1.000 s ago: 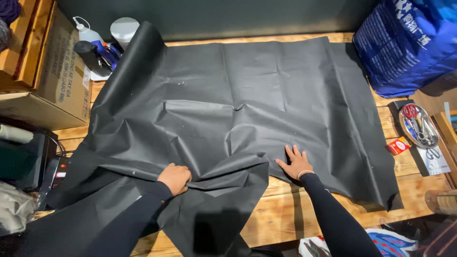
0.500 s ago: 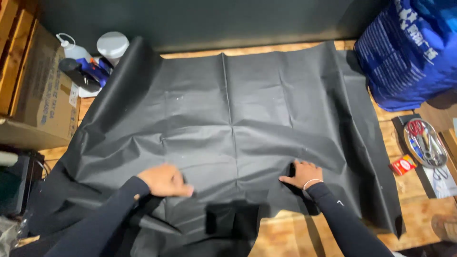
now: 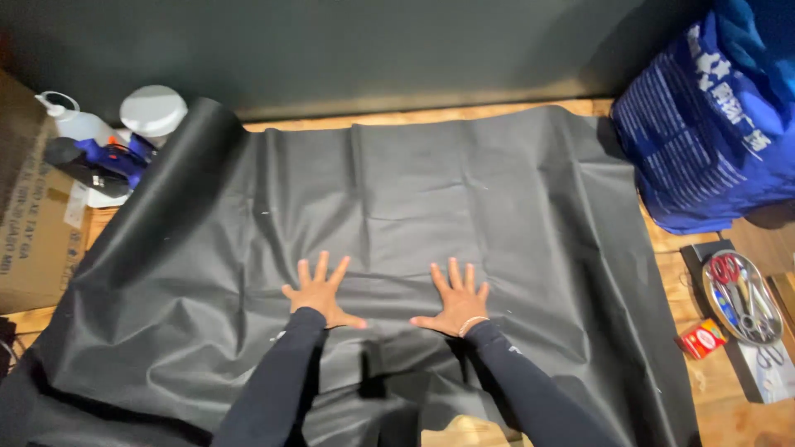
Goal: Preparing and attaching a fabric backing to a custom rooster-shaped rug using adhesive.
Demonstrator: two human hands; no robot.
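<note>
Both grips, left hand (image 3: 319,291) and right hand (image 3: 455,300), lie flat, fingers apart, holding nothing, on the black sheet (image 3: 414,190); I press evenly, smoothing toward the counter (image 3: 700,377) edges.

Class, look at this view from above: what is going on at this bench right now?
A person in dark sleeves presses both hands flat, fingers spread, on a large black sheet spread across a wooden bench. The left hand and right hand lie side by side near the sheet's near edge. The sheet is creased, and its left part rides up over white bottles. A blue bag and a tray of tools sit to the right.
</note>
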